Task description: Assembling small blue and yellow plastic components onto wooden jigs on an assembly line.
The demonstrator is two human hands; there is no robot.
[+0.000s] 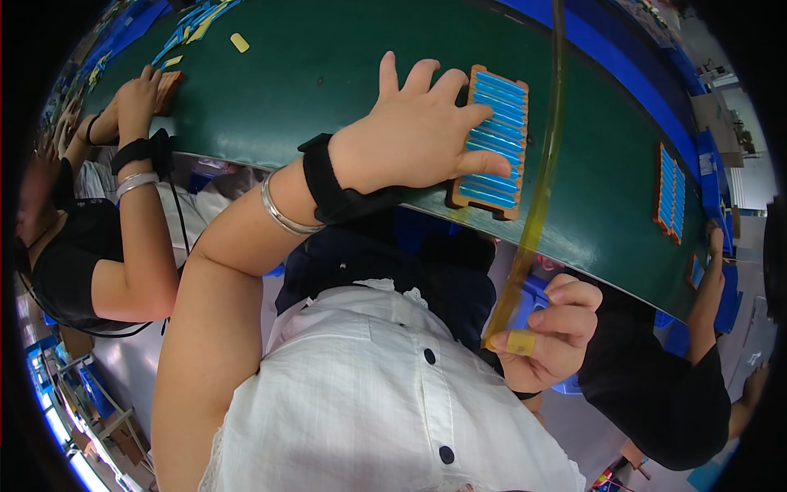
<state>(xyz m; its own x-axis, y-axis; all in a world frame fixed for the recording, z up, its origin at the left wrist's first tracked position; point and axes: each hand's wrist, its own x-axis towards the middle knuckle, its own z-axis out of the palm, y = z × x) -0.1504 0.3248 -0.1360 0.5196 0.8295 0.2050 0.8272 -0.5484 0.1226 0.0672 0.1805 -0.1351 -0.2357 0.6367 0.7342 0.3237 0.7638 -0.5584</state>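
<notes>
An orange tray (522, 215) with a row of shiny blue strips lies near the table's front edge. My left hand (418, 131) spreads its fingers over the tray's left side, thumb and forefinger resting on the strips. Below the edge, in front of the white shirt, my right hand (553, 336) pinches the lower end of a long translucent yellow tape (545, 180). The tape stretches up past the tray's right side and out of the top of the view. A short yellow piece wraps one finger of my right hand.
The green table (311, 82) carries a small yellow piece (239, 43) and a pile of blue and yellow strips (197, 23) at far left. Another filled tray (670, 193) lies at right. Co-workers' hands are at left (138, 102) and right (716, 239).
</notes>
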